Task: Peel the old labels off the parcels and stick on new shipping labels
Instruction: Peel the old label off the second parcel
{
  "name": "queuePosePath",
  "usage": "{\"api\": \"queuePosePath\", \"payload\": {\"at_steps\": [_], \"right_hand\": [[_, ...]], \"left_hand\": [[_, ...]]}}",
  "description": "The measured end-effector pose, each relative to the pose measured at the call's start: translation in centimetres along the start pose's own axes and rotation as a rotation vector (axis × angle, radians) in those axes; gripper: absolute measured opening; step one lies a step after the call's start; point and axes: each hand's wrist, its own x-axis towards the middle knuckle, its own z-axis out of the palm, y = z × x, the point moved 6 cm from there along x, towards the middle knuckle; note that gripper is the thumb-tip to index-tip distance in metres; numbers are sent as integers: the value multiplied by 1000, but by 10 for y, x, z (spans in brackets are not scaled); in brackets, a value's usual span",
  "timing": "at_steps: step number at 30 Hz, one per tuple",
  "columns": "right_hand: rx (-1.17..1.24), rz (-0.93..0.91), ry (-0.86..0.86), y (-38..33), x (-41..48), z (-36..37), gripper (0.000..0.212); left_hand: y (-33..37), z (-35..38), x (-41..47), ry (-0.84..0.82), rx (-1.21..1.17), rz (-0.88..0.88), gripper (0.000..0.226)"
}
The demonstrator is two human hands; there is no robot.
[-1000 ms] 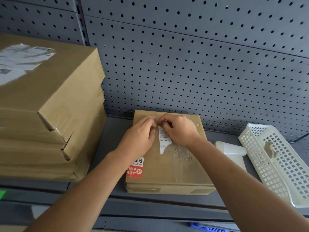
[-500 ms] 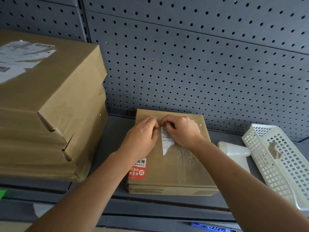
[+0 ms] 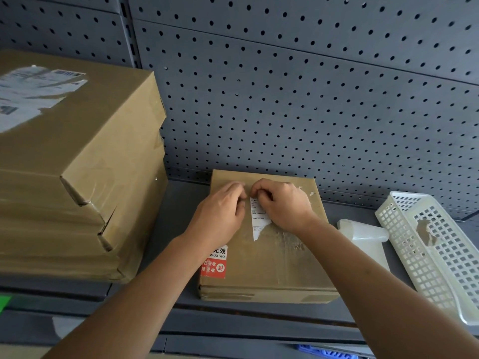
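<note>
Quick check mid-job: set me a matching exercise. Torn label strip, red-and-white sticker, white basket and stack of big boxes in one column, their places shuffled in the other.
Things:
1. torn label strip
2. red-and-white sticker
3. white basket
4. stack of big boxes

Places:
A. left of the small parcel
B. far right of the shelf
C. parcel top, between the left hand and the right hand
D. parcel top, near-left corner

Pairs: 1-C, 2-D, 3-B, 4-A.

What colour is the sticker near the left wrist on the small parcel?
The sticker is red with a white top; head view.
</note>
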Motion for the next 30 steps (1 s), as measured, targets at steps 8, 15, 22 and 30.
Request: {"api": "queuePosePath", "payload": {"at_steps": [8,15,22,30], "right_hand": [[32,3,2,-1,-3,-1,23],[94,-14,56,4,-5,-1,23],[89,-17,38,3,-5,-1,20],[-46,-220,11,-9,2,-2,19]], "left_hand": [[1,0,1,5,14,13,5],[0,0,0,5,12,10,6],[0,0,0,7,15,7,7],[0,0,1,18,1,10,4]]}}
